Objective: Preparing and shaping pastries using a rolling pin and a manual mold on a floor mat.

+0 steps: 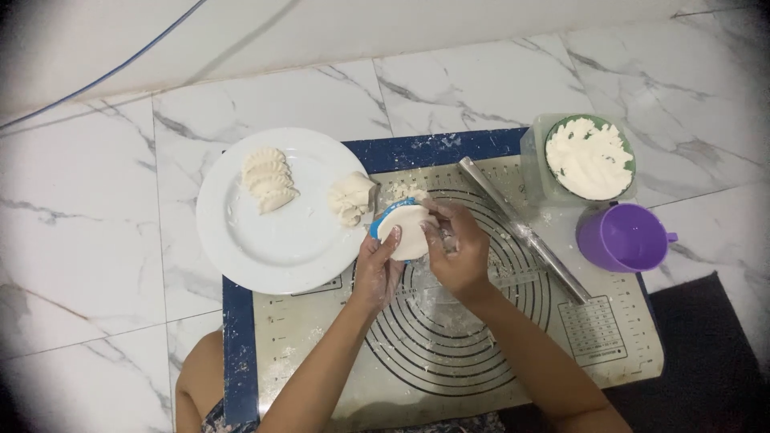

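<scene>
My left hand [375, 269] holds a blue dumpling press [382, 218] from below, with a round dough sheet [409, 231] lying on it. My right hand [455, 250] rests its fingers on the right edge of the dough. Both hands are dusted with flour and hover over the pastry mat [449, 345]. Just to the left, a white plate [265, 240] carries several folded dumplings [269, 180] in a row and a lump of dough [351, 199] at its right rim.
A metal rolling pin [521, 228] lies diagonally on the mat to the right. A green bowl of flour [590, 156] sits at the back right, and a purple cup [624, 236] in front of it. Marble floor tiles [96, 240] surround the mat; a dark rug [706, 361] lies at the right.
</scene>
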